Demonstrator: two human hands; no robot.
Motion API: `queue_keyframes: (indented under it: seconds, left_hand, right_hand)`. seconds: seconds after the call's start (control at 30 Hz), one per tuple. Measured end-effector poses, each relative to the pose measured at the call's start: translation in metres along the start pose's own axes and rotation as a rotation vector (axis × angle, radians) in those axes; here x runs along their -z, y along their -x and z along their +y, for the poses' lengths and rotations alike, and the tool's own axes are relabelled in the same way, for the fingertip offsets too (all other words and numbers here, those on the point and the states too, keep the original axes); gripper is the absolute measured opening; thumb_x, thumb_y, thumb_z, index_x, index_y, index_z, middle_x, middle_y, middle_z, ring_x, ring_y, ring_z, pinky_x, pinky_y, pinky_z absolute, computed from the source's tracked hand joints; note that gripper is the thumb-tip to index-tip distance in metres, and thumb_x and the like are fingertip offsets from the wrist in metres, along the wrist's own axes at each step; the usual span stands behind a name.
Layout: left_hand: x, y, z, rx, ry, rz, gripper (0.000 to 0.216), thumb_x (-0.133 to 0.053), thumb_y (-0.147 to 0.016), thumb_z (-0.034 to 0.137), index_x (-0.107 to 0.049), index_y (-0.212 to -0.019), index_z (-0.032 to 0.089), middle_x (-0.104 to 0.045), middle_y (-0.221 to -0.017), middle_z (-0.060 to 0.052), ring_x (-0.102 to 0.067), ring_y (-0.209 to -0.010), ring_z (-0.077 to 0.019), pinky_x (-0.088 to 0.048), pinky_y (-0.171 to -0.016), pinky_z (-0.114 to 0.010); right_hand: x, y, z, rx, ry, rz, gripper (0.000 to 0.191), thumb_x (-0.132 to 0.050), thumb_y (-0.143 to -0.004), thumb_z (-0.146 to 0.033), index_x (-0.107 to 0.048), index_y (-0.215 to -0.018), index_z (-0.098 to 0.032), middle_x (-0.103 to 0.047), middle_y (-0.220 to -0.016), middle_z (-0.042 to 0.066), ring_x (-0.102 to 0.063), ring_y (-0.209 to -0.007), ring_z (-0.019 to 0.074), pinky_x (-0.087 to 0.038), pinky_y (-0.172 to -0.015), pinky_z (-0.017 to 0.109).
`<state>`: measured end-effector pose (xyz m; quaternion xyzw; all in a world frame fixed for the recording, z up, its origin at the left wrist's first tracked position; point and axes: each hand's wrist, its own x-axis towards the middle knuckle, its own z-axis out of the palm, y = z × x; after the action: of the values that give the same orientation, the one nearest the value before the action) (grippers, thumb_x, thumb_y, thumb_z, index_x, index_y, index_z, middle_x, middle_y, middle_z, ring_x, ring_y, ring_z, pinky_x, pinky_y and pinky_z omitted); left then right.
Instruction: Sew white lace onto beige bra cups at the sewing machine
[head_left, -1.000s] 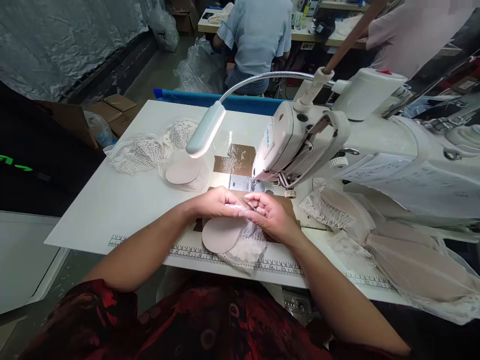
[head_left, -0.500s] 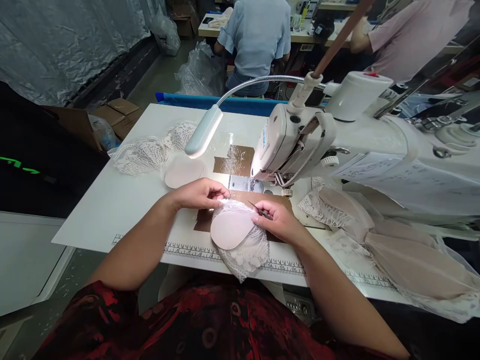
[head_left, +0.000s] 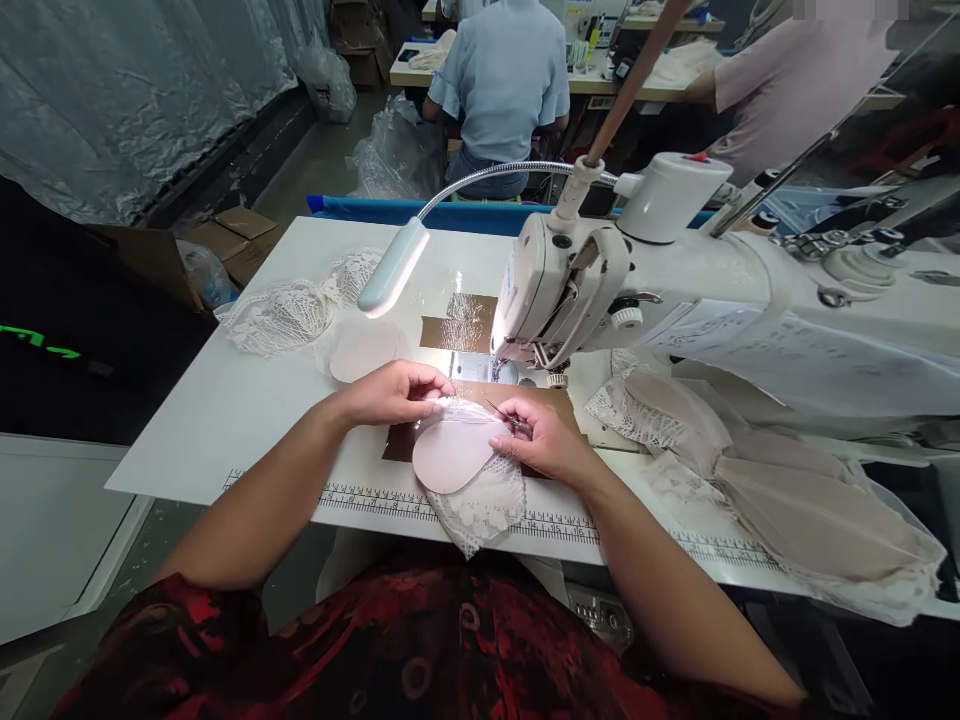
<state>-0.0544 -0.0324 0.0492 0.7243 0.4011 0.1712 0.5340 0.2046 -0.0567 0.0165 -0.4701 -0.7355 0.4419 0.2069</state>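
Observation:
A pale pink bra cup (head_left: 451, 457) with white lace (head_left: 484, 510) hangs partly over the table's front ruler strip. My left hand (head_left: 397, 392) pinches its upper left edge between thumb and fingers. At the upper right edge, my right hand (head_left: 546, 437) grips the cup with the thumb in front. That same hand also holds small dark thread snips (head_left: 517, 424), their point directed left toward the lace. Just behind the cup stands a white sewing machine (head_left: 525, 285), its needle area lit and apart from the fabric.
Lace pieces (head_left: 281, 318) and a pale cup (head_left: 365, 348) lie at the left. More lace-edged cups (head_left: 817, 510) are heaped at the right. A lamp (head_left: 395, 268) overhangs the white table (head_left: 187, 430). Two people sit working beyond, one in a blue shirt (head_left: 510, 75).
The whole view has shifted slightly, so the machine and table appear a little further left. Both hands keep their hold on the cup with hardly any movement.

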Motion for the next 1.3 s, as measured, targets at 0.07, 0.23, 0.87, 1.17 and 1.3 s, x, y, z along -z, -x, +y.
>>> queue_keyframes:
  seconds: [0.07,0.23,0.87,1.17,1.3]
  left_hand:
    - [0.000,0.006,0.005,-0.019,-0.071,0.033,0.018,-0.059,-0.081,0.028,-0.064,-0.094,0.015,-0.059,-0.080,-0.001,-0.052,-0.069,-0.0113,-0.041,-0.062,-0.023]
    - [-0.014,0.020,0.005,-0.204,-0.339,0.260,0.006,-0.055,-0.082,0.016,-0.060,-0.079,0.016,-0.058,-0.075,-0.002,-0.053,-0.070,-0.0131,-0.042,-0.063,-0.024]
    - [-0.046,0.069,-0.019,-0.239,-0.519,0.600,0.012,-0.067,-0.080,0.022,-0.062,-0.090,0.022,-0.063,-0.079,-0.001,-0.056,-0.075,-0.0153,-0.046,-0.071,-0.029]
    - [-0.037,0.040,-0.021,0.219,0.303,0.146,0.059,-0.071,-0.075,0.044,-0.056,-0.126,0.019,-0.062,-0.079,-0.001,-0.053,-0.064,-0.0111,-0.045,-0.057,-0.022]
    - [-0.036,0.015,-0.016,0.157,0.500,0.157,0.029,-0.069,-0.078,0.038,-0.070,-0.096,0.015,-0.065,-0.084,-0.004,-0.057,-0.072,-0.0126,-0.045,-0.062,-0.022]
  right_hand:
    - [-0.001,0.001,-0.001,0.015,0.024,0.018,0.013,-0.063,-0.076,-0.031,-0.058,-0.080,-0.020,-0.057,-0.072,-0.002,-0.050,-0.065,0.0130,-0.037,-0.060,0.025]
    - [-0.007,0.005,-0.003,0.088,0.066,0.173,0.002,-0.057,-0.074,-0.020,-0.058,-0.072,-0.020,-0.058,-0.066,-0.002,-0.050,-0.059,0.0120,-0.037,-0.057,0.025]
    - [-0.016,0.020,0.003,0.430,0.181,0.318,0.009,-0.056,-0.075,-0.018,-0.054,-0.074,-0.027,-0.066,-0.083,0.002,-0.061,-0.073,0.0169,-0.046,-0.065,0.030]
    - [-0.012,0.010,-0.010,0.065,-0.069,0.072,0.015,-0.064,-0.076,-0.028,-0.051,-0.071,-0.022,-0.062,-0.074,0.000,-0.053,-0.062,0.0131,-0.042,-0.058,0.027]
    - [-0.006,0.006,-0.011,-0.125,-0.250,-0.089,0.029,-0.070,-0.070,-0.039,-0.057,-0.087,-0.020,-0.055,-0.072,-0.001,-0.049,-0.059,0.0112,-0.041,-0.056,0.025]
